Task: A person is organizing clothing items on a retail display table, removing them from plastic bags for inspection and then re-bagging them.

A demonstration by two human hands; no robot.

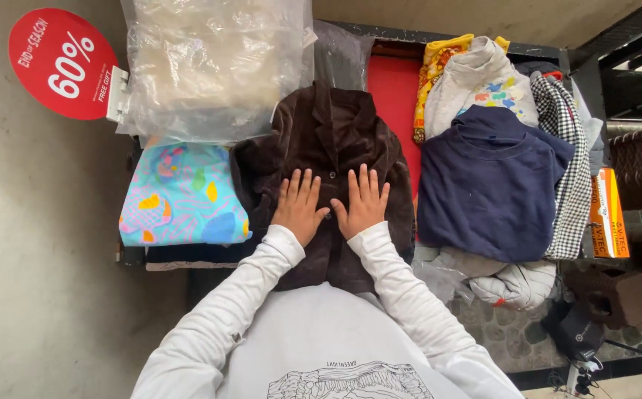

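A dark brown corduroy jacket lies flat on the table in front of me, collar pointing away. My left hand and my right hand both rest flat on its front, side by side near the buttons, fingers spread. Neither hand grips the fabric. Both arms wear long white sleeves.
A folded turquoise patterned garment lies left of the jacket. A clear plastic bag sits behind it, beside a round red sale sign. A navy sweatshirt tops a heap of clothes on the right, with an orange box at the edge.
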